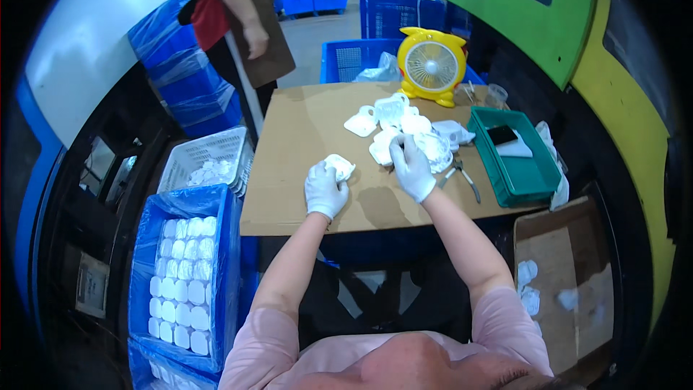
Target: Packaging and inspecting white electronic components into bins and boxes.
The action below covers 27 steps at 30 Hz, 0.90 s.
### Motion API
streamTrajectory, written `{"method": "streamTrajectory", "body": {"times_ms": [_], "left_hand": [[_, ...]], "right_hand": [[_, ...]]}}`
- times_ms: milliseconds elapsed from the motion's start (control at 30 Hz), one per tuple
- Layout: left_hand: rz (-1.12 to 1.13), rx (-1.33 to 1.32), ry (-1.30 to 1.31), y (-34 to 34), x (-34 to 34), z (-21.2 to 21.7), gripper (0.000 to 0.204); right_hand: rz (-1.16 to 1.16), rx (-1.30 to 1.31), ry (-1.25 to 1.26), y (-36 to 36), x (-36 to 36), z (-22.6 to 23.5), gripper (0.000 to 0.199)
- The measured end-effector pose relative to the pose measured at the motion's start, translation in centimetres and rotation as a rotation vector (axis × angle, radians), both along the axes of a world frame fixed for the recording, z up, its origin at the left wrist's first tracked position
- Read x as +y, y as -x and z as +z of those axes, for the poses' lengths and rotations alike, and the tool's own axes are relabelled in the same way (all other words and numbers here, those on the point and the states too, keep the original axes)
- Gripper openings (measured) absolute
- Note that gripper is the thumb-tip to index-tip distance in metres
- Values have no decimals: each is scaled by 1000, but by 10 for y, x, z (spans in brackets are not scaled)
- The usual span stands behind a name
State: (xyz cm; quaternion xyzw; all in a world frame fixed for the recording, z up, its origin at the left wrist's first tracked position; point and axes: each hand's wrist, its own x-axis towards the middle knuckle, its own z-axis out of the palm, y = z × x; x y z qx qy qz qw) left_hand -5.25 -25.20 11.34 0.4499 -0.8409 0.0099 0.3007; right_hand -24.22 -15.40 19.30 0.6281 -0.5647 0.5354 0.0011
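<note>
My left hand [325, 191], in a white glove, is closed around a white plastic part [339, 167] with rounded corners, just above the cardboard-covered table [289, 130]. My right hand [413, 169], also gloved, is at the near edge of a pile of similar white parts [390, 110]. Its fingers are bent together, and whatever they may hold is hidden. Cutting pliers [462, 175] with pale handles lie just right of that hand.
A yellow fan [432, 65] stands behind the pile. To the right is a green tray [514, 191] with a dark phone-like object [502, 134]. A blue crate [229, 245] of stacked white parts, a white basket [173, 166] and a person [249, 22] are left; a cardboard box [556, 267] is lower right.
</note>
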Motion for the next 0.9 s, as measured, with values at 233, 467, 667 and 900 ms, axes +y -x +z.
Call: {"method": "streamTrajectory", "body": {"times_ms": [233,467,667,900], "left_hand": [[19,29,26,-3,-1,-4,36],[26,13,-46,-1,0,-1,35],[33,0,-43,1,0,-3,34],[44,-8,-46,3,-2,-3,36]], "right_hand": [[10,23,-143,-13,0,-28,9],[-38,159,-85,-15,3,-22,8],[-31,129,-148,-18,9,-33,10],[-65,217,-136,-21,13,-34,10]]}}
